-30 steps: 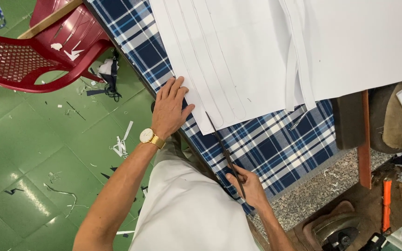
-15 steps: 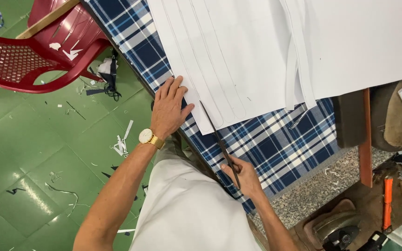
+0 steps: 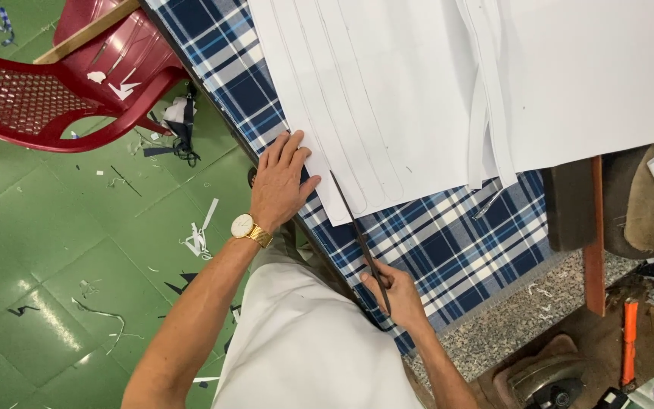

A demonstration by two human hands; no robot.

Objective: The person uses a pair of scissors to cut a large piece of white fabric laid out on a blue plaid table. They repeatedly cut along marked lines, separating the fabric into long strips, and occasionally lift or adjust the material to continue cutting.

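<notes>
My left hand (image 3: 280,182), with a gold watch on its wrist, lies flat with fingers spread on the near corner of a large white sheet (image 3: 387,91). The sheet is marked with long parallel lines and lies on a blue checked cloth (image 3: 448,235). My right hand (image 3: 397,294) grips the handles of long dark scissors (image 3: 359,233). The blades point up into the sheet's lower edge, just right of my left hand.
A red plastic chair (image 3: 47,91) stands at the upper left on a green floor (image 3: 54,273) strewn with paper scraps. More white sheets (image 3: 592,76) cover the table's right side. An orange-handled tool (image 3: 630,341) and a dark machine (image 3: 546,382) sit lower right.
The scissors have advanced further into the sheet's edge, with my right hand following up the table. My left hand keeps pressing the corner in the same spot.
</notes>
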